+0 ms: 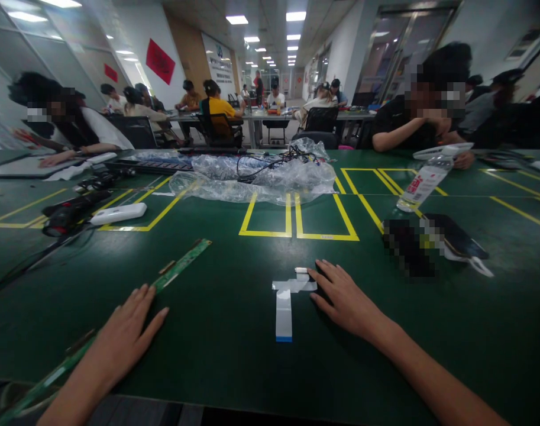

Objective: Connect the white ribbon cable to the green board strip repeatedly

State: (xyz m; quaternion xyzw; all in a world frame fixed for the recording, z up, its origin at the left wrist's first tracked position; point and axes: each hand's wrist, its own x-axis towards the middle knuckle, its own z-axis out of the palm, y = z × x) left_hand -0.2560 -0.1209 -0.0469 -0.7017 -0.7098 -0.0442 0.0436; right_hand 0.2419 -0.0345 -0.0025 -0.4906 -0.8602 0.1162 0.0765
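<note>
A long, narrow green circuit board (194, 254) lies slantwise on the left part of the table. My left hand (125, 331) rests across its middle, fingers stretched out and thumb spread, covering part of it. A white flat ribbon cable (284, 313) with a blue end lies in front of me, crossed near its top by a strip of clear tape (281, 285). Beside them is my right hand (347, 299), open and palm down. Its fingertips are at the tape's right end and the cable's small connector (301, 270); whether they press on them I cannot tell.
Crumpled clear plastic wrap (261, 183) with black cables (291, 160) lies further back. At left are a black device (74, 213) and a white handheld object (121, 213). A bottle (424, 180) and a dark pouch (458, 236) are at right. Several people sit around.
</note>
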